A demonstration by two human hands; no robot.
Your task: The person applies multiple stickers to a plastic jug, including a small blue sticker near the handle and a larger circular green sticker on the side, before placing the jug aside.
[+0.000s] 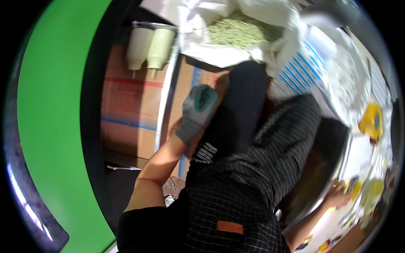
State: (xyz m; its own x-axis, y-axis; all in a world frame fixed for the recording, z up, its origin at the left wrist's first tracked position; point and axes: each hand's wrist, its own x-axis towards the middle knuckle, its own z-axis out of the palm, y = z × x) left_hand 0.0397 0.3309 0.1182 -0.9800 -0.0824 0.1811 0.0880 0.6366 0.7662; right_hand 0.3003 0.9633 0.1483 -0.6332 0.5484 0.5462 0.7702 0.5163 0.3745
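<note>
My left hand [200, 103] wears a grey knit glove with a teal palm. Its fingers curl into a loose fist beside my left knee, and I make out nothing inside the curl. Far to the right, my right hand [338, 197] is bare and reaches over a cluttered white worktop [325, 225]. A small yellow piece [357, 190] lies right by its fingertips. Blur hides whether those fingers grip anything. A pale yellow-green bottle-like container [374, 189] is just beyond. My lap is covered by a black pinstriped apron [253, 177].
Ahead stands a white sack [192, 46] of thin pale green pieces [238, 31]. Right of it is another white bag [346, 80] of whitish pieces. Two pale bottles [149, 48] hang upside down over cardboard boxes [130, 101]. A green panel [55, 126] curves along the left.
</note>
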